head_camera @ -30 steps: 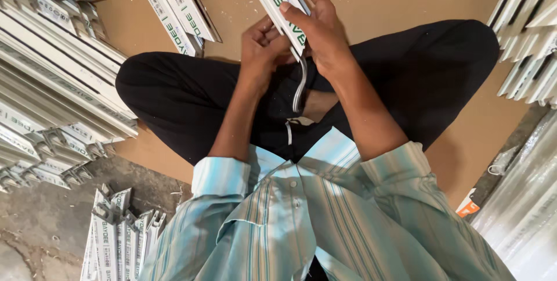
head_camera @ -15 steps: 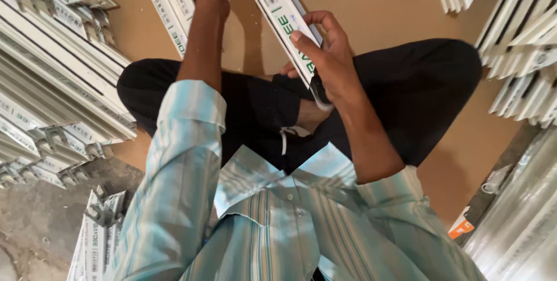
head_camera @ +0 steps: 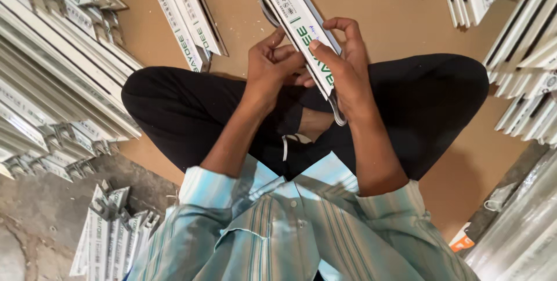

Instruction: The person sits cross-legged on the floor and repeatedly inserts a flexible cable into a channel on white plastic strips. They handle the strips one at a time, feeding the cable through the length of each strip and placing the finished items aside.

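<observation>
While the person is sitting cross-legged, a long white plastic profile strip with green print [head_camera: 297, 25] is slanting from 11 o'clock down toward their lap, a grey rubber loop dangling at its near end. The right hand [head_camera: 342, 75] is gripping it; the left hand [head_camera: 270, 69], outstretched half a second ago, is now pinching its edge.

Head camera looks steeply down, close above lap.

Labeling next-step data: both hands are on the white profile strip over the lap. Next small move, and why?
Probably press the grey gasket further into the white profile strip: the right hand grips its near end, the left hand pinches its edge, and the gasket's end hangs loose below.
</observation>
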